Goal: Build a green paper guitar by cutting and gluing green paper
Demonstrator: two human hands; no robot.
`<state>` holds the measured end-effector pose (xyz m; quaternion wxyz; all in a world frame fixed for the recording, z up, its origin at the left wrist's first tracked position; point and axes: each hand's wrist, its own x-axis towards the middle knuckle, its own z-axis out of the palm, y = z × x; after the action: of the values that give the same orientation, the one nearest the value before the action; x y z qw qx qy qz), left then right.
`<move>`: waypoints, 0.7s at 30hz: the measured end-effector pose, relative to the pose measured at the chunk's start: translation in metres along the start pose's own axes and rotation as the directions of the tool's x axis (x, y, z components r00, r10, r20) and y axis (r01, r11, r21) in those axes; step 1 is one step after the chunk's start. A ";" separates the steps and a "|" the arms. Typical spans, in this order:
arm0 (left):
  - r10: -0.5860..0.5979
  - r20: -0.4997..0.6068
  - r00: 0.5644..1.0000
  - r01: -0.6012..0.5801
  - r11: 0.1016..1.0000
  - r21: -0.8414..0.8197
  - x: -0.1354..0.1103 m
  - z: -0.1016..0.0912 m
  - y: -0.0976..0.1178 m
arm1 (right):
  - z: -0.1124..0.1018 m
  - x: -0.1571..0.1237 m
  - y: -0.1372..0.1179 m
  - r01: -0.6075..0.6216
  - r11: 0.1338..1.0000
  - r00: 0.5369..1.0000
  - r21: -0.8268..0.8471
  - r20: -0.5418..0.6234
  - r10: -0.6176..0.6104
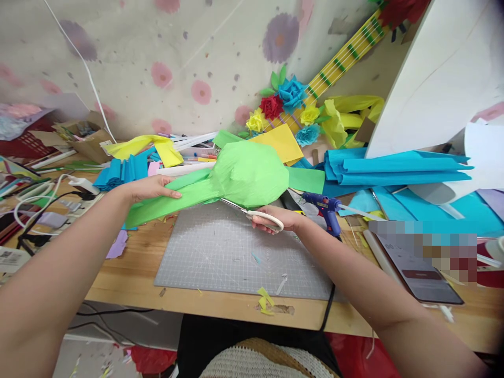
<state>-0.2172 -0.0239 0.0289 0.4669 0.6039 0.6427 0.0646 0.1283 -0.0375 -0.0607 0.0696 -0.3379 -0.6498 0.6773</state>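
A large piece of light green crepe paper (pixel 240 176) is held above a grey cutting mat (pixel 236 252). My left hand (pixel 151 188) grips its folded left end, fingers closed along the strip. My right hand (pixel 277 218) is closed round the white handles of a pair of scissors (pixel 252 212). The metal blades point left and reach under the rounded middle of the green paper.
A blue glue gun (pixel 326 207) lies right of my right hand. Folded blue crepe paper (pixel 394 170), yellow sheets (pixel 281 142) and paper flowers (pixel 283 105) lie behind. A phone (pixel 417 268) rests at the right. Cables and a power strip (pixel 82 185) sit at the left.
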 end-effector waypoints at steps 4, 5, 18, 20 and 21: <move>0.001 -0.013 1.000 -0.001 1.000 0.007 -0.001 0.000 0.001 | 0.001 0.001 0.001 0.006 1.000 1.000 0.000 -0.007 -0.006; 0.000 -0.015 1.000 0.000 1.000 0.008 -0.001 0.000 0.001 | 0.001 0.001 0.001 0.008 1.000 1.000 0.003 -0.009 -0.008; 0.010 0.015 1.000 -0.010 1.000 -0.014 0.006 -0.002 -0.008 | 0.002 0.001 0.001 -0.034 0.999 0.998 0.009 -0.049 0.034; -0.002 0.017 1.000 0.002 0.999 -0.036 0.005 -0.002 -0.007 | 0.002 0.001 0.001 -0.032 0.999 0.998 0.006 -0.049 0.032; -0.009 0.017 1.000 0.010 0.999 -0.049 0.004 -0.002 -0.006 | 0.002 0.001 0.001 -0.032 0.999 0.998 0.008 -0.046 0.032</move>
<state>-0.2221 -0.0206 0.0240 0.4872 0.5898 0.6399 0.0732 0.1268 -0.0388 -0.0623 0.0749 -0.3636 -0.6400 0.6727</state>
